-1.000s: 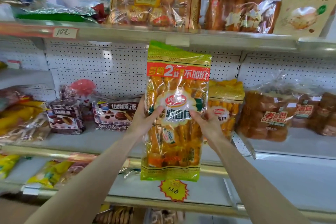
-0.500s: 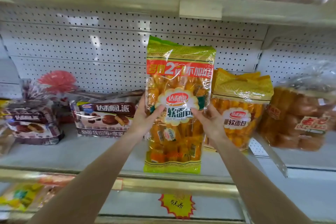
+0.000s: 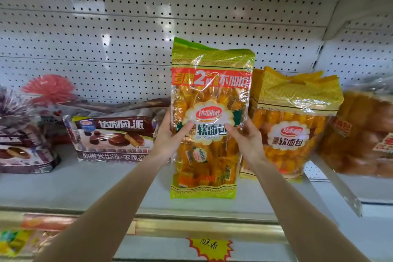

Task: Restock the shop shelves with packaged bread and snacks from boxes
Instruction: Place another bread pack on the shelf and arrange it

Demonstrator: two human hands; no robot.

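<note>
Above shelf [image 3: 85, 189]: both arms outstretched, left hand [image 3: 168, 138] and right hand [image 3: 246, 138] fingers pinching bread bag [image 3: 208, 83] upright.

Fittings and oddments
White perforated back panel [image 3: 106, 34] fills the upper frame; red bristly pom-pom [image 3: 50, 88] at centre left; yellow starburst price label [image 3: 209, 250] at bottom centre.
</note>
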